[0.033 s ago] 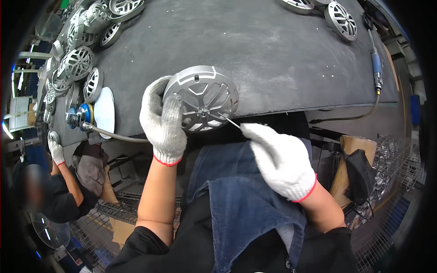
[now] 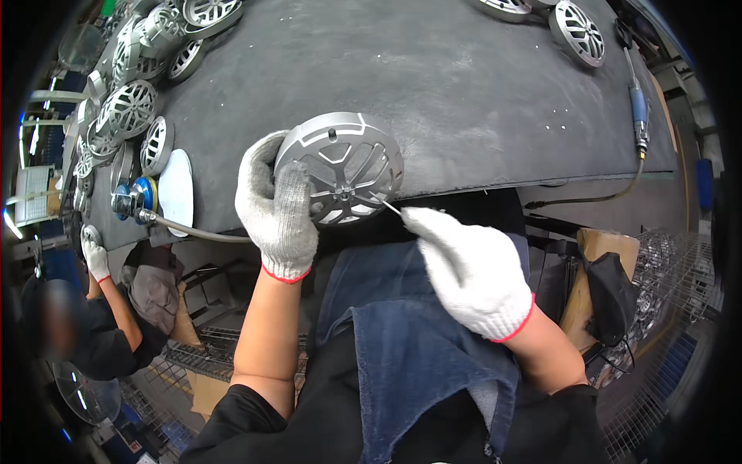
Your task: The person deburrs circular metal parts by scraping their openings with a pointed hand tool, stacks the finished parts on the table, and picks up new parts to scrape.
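A round grey metal cover with wheel-like spokes (image 2: pixel 328 147) is tilted up at the table's near edge. My left hand (image 2: pixel 277 201), in a white knit glove with a red cuff, grips its left side, thumb across the front face. My right hand (image 2: pixel 468 267), gloved the same way, pinches a thin, pale, rod-like tool (image 2: pixel 392 206). The tool's tip reaches the lower right openings between the spokes. Its other end is hidden in my fingers. Behind the cover, the left fingers are mostly out of sight.
A dark table (image 2: pixel 433 93) bears several similar covers (image 2: pixel 131 108) piled at left and more at far right. Left of me lie a blue air sander (image 2: pixel 135 199), its hose and a white oval sheet (image 2: pixel 179 189). A blue pneumatic tool (image 2: pixel 639 112) lies right. Another person's gloved hand (image 2: pixel 95 255) is at far left.
My right hand and the thin tool have shifted very slightly to the left. The cover stays in my left hand almost in the same place.
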